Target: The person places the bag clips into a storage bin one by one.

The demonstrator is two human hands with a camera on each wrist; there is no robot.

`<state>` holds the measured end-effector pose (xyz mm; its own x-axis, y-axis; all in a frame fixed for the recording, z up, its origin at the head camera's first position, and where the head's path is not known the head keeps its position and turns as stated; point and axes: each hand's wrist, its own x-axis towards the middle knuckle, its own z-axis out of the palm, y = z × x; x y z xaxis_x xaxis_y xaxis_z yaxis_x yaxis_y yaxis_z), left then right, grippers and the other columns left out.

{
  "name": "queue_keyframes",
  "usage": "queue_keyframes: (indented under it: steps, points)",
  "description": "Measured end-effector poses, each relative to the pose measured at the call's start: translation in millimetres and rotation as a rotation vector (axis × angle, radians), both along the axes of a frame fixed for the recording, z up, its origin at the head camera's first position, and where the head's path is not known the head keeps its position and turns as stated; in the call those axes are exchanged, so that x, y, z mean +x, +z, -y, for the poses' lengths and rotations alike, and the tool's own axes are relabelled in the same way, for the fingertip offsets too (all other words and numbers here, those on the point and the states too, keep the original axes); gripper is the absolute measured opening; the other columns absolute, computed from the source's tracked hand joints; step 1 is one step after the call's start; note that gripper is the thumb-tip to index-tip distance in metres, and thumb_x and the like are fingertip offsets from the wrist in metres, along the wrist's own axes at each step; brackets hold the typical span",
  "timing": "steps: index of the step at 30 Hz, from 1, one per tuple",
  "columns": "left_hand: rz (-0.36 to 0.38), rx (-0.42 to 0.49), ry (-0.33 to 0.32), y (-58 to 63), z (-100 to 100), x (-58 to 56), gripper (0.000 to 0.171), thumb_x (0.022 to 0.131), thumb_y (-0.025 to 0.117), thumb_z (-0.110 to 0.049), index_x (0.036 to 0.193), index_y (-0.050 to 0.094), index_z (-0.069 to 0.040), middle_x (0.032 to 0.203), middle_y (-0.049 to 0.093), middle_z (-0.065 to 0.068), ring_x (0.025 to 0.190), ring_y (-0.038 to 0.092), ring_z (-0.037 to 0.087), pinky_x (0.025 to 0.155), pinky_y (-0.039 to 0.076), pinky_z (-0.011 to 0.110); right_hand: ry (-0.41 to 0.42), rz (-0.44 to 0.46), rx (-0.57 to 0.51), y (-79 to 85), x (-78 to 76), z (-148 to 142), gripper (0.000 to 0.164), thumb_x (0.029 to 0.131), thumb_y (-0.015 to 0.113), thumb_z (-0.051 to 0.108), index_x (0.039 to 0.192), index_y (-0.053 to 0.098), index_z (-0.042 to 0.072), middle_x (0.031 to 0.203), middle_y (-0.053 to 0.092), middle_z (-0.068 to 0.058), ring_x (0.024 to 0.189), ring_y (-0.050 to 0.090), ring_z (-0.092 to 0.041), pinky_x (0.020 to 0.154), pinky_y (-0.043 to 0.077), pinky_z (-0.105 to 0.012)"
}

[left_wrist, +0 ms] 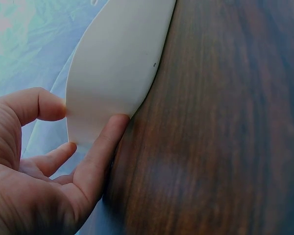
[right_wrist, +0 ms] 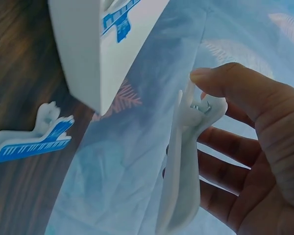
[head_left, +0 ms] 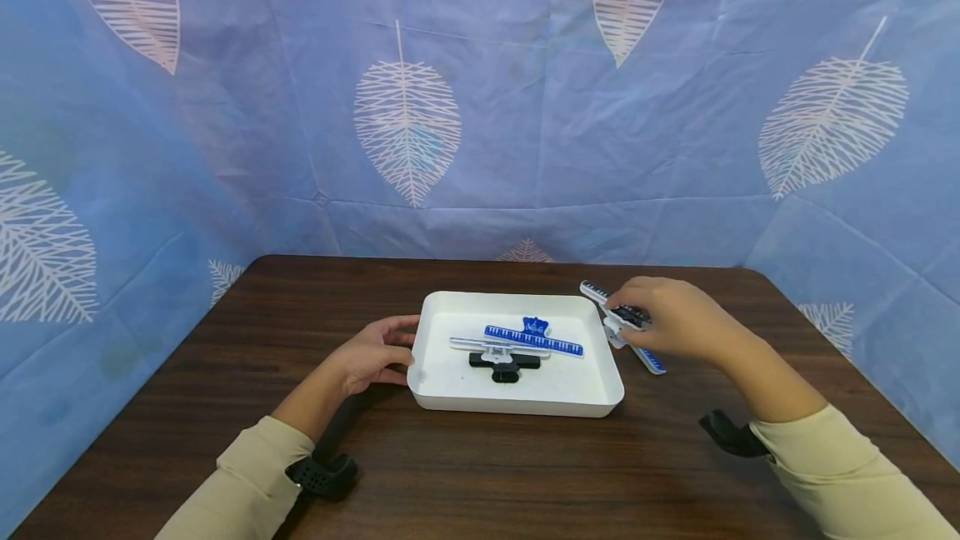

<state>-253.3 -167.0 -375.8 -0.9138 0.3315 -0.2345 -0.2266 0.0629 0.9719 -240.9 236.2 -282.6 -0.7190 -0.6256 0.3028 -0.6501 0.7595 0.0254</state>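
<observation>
A white tray [head_left: 517, 403] stands on the table between both hands. My left hand [head_left: 372, 354] touches its left end, with the thumb and fingertips spread against the wall [left_wrist: 112, 63]. Beyond the tray's right side, my right hand [head_left: 671, 319] pinches a white clip [right_wrist: 179, 161] by its handle, thumb on one side and fingers on the other. Black piano-key marks [head_left: 595, 292] show on this clip in the head view. Below it on the table lies a blue-and-white piano-key clip [right_wrist: 34, 149], partly hidden by the hand in the head view.
Inside the tray lie a blue piano-key clip [head_left: 566, 347], a pale clip [head_left: 467, 343] and a black clip [head_left: 506, 376], close together and overlapping. A dark wood table [head_left: 480, 473] carries everything. Blue leaf-patterned cloth [head_left: 495, 148] hangs behind the table and at both sides.
</observation>
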Motion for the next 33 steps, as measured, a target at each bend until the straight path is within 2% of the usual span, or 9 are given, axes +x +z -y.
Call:
queue_keyframes:
  steps: [10,21,33]
  points:
    - [-0.001,-0.001,0.007,-0.2,0.0,0.3,0.072,0.071,0.059,0.007,0.135,0.033,-0.011,0.125,0.039,0.021,0.092,0.057,0.032,0.07,0.05,0.046,0.01,0.045,0.019,7.5,0.5,24.8,0.033,0.07,0.072,0.027,0.101,0.066,0.019,0.099,0.061,0.005,0.089,0.057,-0.013,0.072,0.049,-0.036]
    - [-0.004,0.003,-0.003,-0.1,-0.2,0.8,0.072,0.071,0.058,0.007,0.136,0.032,-0.011,0.126,0.039,0.021,0.093,0.057,0.034,0.07,0.05,0.046,0.047,0.097,0.033,10.6,-3.7,54.7,0.031,0.071,0.071,0.028,0.1,0.066,0.022,0.098,0.061,0.007,0.091,0.056,-0.012,0.078,0.048,-0.037]
    - [-0.005,0.008,-0.01,1.4,-0.2,1.7,0.071,0.072,0.058,0.007,0.135,0.032,-0.011,0.127,0.038,0.021,0.094,0.056,0.034,0.07,0.05,0.046,0.13,0.117,0.099,3.2,-12.1,79.8,0.032,0.073,0.069,0.029,0.103,0.066,0.019,0.101,0.06,0.006,0.094,0.056,-0.013,0.079,0.047,-0.037]
